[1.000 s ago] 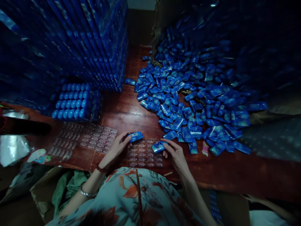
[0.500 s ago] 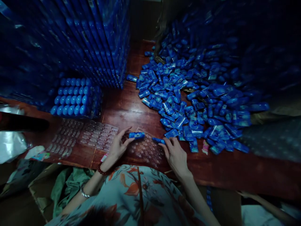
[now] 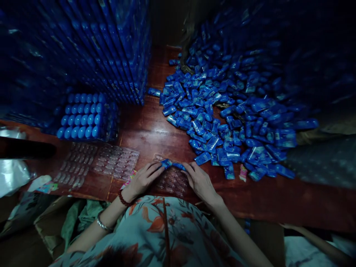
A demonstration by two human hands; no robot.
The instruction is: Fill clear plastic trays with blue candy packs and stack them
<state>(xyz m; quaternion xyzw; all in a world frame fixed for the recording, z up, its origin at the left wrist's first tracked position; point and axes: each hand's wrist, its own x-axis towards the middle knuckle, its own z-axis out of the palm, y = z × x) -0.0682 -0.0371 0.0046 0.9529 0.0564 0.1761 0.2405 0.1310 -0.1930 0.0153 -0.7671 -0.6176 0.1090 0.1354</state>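
My left hand [image 3: 145, 178] is closed on a small blue packet [image 3: 167, 163] above the clear plastic tray [image 3: 174, 182] in front of me. Close on its right, my right hand [image 3: 200, 182] grips another blue packet [image 3: 179, 166] between thumb and fingers. The two packets lie nearly end to end. Part of the tray is hidden by my hands. Two more clear moulded trays, one in the middle [image 3: 116, 161] and one farther left [image 3: 78, 163], lie flat on the wooden table [image 3: 155, 128].
A big heap of blue packets [image 3: 205, 107] covers the right of the table. Tall blue stacks [image 3: 122, 55] rise at the back left, with a lower stack [image 3: 80, 120] before them. A pink wrapper [image 3: 243, 172] lies right. Another person's arm [image 3: 314, 237] shows at the lower right.
Both hands have moved towards each other, bringing the two packets almost together over the tray. My left hand has turned, its back now facing up. The view has shifted slightly.
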